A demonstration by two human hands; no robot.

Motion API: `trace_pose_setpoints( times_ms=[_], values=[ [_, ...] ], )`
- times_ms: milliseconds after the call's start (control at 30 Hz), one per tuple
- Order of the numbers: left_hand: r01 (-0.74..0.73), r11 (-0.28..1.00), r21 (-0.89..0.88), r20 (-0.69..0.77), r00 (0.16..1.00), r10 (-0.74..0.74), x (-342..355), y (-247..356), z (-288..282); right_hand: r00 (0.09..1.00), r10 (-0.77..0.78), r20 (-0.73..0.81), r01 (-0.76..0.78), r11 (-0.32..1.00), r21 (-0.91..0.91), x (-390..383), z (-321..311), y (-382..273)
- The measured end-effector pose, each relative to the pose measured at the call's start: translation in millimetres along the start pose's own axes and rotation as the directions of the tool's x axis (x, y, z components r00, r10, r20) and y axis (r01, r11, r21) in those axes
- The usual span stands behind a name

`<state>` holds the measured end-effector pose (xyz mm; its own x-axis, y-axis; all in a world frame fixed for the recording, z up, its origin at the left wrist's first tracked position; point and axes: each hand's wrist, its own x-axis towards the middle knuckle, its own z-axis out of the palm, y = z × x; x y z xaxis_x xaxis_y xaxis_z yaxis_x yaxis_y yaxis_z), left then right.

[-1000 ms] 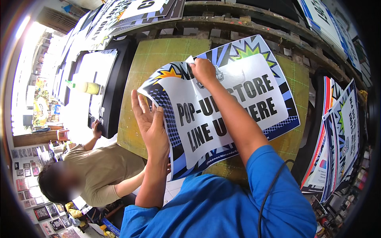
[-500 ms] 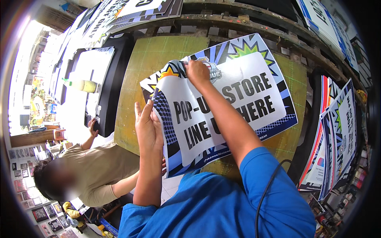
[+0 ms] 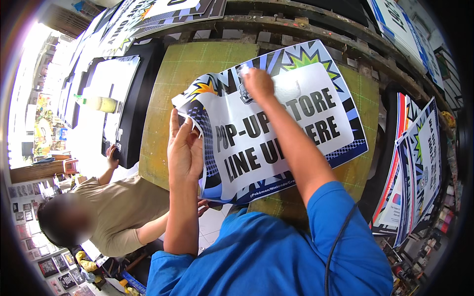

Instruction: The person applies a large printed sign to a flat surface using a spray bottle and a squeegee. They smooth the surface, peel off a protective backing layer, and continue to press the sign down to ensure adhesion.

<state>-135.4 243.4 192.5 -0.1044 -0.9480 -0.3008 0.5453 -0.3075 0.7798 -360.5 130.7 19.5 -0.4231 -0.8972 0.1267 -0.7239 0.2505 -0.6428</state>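
Note:
A printed sign sheet (image 3: 316, 111) with a white panel, large black lettering and a comic-style blue border lies across a yellow-green gridded board (image 3: 160, 118). Its left part is raised and curls up. My left hand (image 3: 185, 153) is at that lifted left edge, palm up, with the edge held at its fingers. On the upper part of the sheet my right hand (image 3: 259, 88) is closed and pressed down near a small logo. Something pale shows at its fingertips, blurred, and I cannot make out its kind.
A bottle with pale liquid (image 3: 101, 104) lies on a white sheet at left. A co-worker (image 3: 131, 204) in a tan shirt is at lower left, one hand beside a black panel. Wooden pallet slats (image 3: 306, 30) run behind. Printed signs (image 3: 419, 167) stack at right.
My right hand has moved a little up and to the right over the sheet. The sheet's upper left has uncurled leftward. My left hand stays at the raised edge.

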Motion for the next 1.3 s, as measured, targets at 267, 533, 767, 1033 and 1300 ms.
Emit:
trace_pose_setpoints(
  times_ms=[267,533,767,1033,1300],
  values=[
    [0.019,0.999,-0.029,0.004,1.0,-0.018,-4.9,5.1,2.3,0.999,-0.047,-0.019,0.049,0.989,0.139,14.5,-46.7,28.5],
    [0.032,0.998,-0.057,0.108,0.994,-0.026,2.5,1.9,-3.4,0.996,-0.045,-0.077,0.041,0.998,-0.044,6.9,-44.7,35.0],
    [0.056,0.994,0.089,0.185,0.98,-0.072,-3.6,7.1,1.9,0.993,-0.109,0.055,0.102,0.988,0.117,-11.8,-2.0,-6.0],
    [0.117,0.988,0.098,0.233,0.963,-0.137,-9.7,6.2,-12.0,0.999,-0.027,-0.047,0.024,0.997,-0.068,-29.0,-122.4,103.2],
    [0.181,0.969,0.168,0.255,0.942,-0.22,-10.5,13.4,-16.8,0.995,-0.075,0.072,0.073,0.997,0.031,-85.1,-37.1,-6.9]
  ],
)
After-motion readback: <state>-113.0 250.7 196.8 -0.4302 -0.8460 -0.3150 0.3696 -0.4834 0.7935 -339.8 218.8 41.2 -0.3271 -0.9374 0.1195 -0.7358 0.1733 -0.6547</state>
